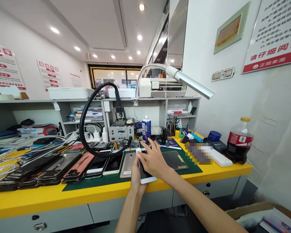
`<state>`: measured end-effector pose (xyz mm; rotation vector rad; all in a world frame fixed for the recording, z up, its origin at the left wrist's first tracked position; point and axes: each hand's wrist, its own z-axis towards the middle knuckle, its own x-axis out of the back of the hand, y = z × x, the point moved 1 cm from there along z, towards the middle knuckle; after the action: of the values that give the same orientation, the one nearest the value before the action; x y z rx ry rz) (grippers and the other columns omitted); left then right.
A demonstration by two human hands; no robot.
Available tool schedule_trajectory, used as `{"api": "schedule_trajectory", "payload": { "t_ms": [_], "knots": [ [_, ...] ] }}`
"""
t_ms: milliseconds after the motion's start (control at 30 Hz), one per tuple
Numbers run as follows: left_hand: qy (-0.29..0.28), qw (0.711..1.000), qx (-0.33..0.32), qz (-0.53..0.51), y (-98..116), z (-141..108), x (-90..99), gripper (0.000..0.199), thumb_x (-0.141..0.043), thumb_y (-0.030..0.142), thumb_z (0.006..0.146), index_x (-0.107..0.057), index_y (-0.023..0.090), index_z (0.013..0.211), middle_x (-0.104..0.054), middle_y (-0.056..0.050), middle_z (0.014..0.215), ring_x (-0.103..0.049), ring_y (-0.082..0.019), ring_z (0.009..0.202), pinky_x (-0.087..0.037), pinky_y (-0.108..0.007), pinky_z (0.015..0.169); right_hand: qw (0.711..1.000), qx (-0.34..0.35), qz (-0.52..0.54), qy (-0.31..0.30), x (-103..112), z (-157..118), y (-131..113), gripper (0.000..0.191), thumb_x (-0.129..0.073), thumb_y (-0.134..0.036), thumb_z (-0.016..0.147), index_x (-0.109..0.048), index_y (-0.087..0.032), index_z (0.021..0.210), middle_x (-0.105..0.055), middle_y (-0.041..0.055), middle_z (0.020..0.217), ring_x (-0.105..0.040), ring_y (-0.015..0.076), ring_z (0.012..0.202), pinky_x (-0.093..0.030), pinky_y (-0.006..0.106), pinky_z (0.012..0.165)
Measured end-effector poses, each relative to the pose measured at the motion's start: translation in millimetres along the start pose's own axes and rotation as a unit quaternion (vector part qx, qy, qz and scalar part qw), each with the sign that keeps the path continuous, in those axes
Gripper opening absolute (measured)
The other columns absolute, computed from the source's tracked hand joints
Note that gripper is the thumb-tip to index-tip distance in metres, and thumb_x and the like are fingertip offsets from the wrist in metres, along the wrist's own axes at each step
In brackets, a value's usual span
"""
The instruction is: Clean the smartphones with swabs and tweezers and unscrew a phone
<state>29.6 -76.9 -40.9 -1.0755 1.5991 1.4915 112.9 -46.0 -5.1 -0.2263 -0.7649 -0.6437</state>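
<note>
My left hand (135,176) grips a white-framed phone (148,180) from beneath and along its left side, with the dark screen facing up. My right hand (153,160) lies across the upper part of the phone. At its thumb and fingertip is a small white wad (138,151), pressed at the phone's upper left corner; its material is hard to make out. The right hand's other fingers stretch forward, and the phone's top end is hidden under them. Left of the hands a gold phone back (128,164) lies on the green mat (94,183).
Stacks of phone screens (48,170) fill the yellow bench's left side. A black hose (81,119) arches from the grey soldering station (121,132). A blue spray can (146,127) stands behind the hands. To the right are a black mesh pad (173,160) and a cola bottle (240,140).
</note>
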Motion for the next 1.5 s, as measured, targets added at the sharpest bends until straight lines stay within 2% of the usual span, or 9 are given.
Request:
{"api": "schedule_trajectory", "payload": {
  "t_ms": [333, 500, 733, 1000, 1267, 1400, 1500],
  "knots": [
    [0.021, 0.999, 0.001, 0.037, 1, -2, 1.8, 0.042, -0.051, 0.042, 0.097, -0.061, 0.015, 0.126, -0.074, -0.009, 0.089, -0.074, -0.023, 0.081, -0.057, -0.028, 0.070, 0.999, -0.015, -0.028, -0.011, 12, -11, 16, 0.031, -0.044, -0.029, 0.100, -0.073, -0.028, 0.112, -0.050, 0.0059, 0.147, -0.029, 0.0383, 0.143, -0.029, 0.066, 0.111],
    [0.020, 0.999, -0.005, 0.033, 2, -4, 0.0, 0.037, -0.047, 0.038, 0.099, -0.064, 0.011, 0.117, -0.074, -0.008, 0.083, -0.073, -0.020, 0.075, -0.057, -0.026, 0.066, 0.999, -0.028, -0.036, -0.010, 16, -21, 30, 0.031, -0.046, -0.028, 0.098, -0.072, -0.029, 0.115, -0.052, 0.0057, 0.145, -0.031, 0.0389, 0.142, -0.031, 0.066, 0.110],
    [0.007, 1.000, -0.004, 0.029, 3, -8, -6.1, 0.036, -0.043, 0.038, 0.100, -0.063, 0.013, 0.115, -0.074, -0.008, 0.082, -0.073, -0.020, 0.070, -0.057, -0.028, 0.063, 0.999, -0.036, -0.034, -0.011, 18, -27, 39, 0.030, -0.047, -0.028, 0.098, -0.073, -0.029, 0.112, -0.052, 0.0066, 0.145, -0.031, 0.0390, 0.142, -0.032, 0.066, 0.109],
    [0.013, 0.999, -0.003, 0.044, 3, -6, -3.5, 0.036, -0.044, 0.039, 0.099, -0.064, 0.012, 0.113, -0.073, -0.008, 0.078, -0.072, -0.020, 0.067, -0.058, -0.029, 0.063, 0.999, -0.030, -0.025, -0.017, 19, -33, 38, 0.031, -0.045, -0.028, 0.099, -0.071, -0.028, 0.115, -0.051, 0.0074, 0.146, -0.029, 0.0392, 0.143, -0.032, 0.066, 0.109],
    [0.029, 0.998, -0.006, 0.047, 2, -4, -1.6, 0.038, -0.048, 0.040, 0.097, -0.065, 0.012, 0.115, -0.075, -0.009, 0.084, -0.073, -0.020, 0.070, -0.058, -0.029, 0.065, 0.999, -0.013, -0.028, -0.036, 27, -40, 32, 0.030, -0.044, -0.027, 0.099, -0.068, -0.026, 0.117, -0.049, 0.0084, 0.146, -0.025, 0.0399, 0.144, -0.030, 0.067, 0.111],
    [0.032, 0.999, -0.018, 0.032, 1, -2, -1.3, 0.034, -0.046, 0.038, 0.099, -0.066, 0.012, 0.110, -0.075, -0.009, 0.087, -0.073, -0.020, 0.073, -0.059, -0.029, 0.069, 0.999, -0.010, -0.029, -0.040, 26, -36, 25, 0.031, -0.043, -0.026, 0.099, -0.068, -0.026, 0.117, -0.049, 0.0080, 0.147, -0.025, 0.0398, 0.144, -0.030, 0.066, 0.111],
    [0.027, 0.999, -0.016, 0.030, 1, 0, -0.4, 0.037, -0.046, 0.039, 0.099, -0.065, 0.011, 0.113, -0.075, -0.011, 0.089, -0.073, -0.022, 0.077, -0.059, -0.030, 0.072, 0.999, -0.002, -0.023, -0.036, 21, -31, 16, 0.030, -0.044, -0.026, 0.099, -0.069, -0.025, 0.116, -0.049, 0.0081, 0.147, -0.026, 0.0392, 0.144, -0.029, 0.065, 0.112]
  ]
}}
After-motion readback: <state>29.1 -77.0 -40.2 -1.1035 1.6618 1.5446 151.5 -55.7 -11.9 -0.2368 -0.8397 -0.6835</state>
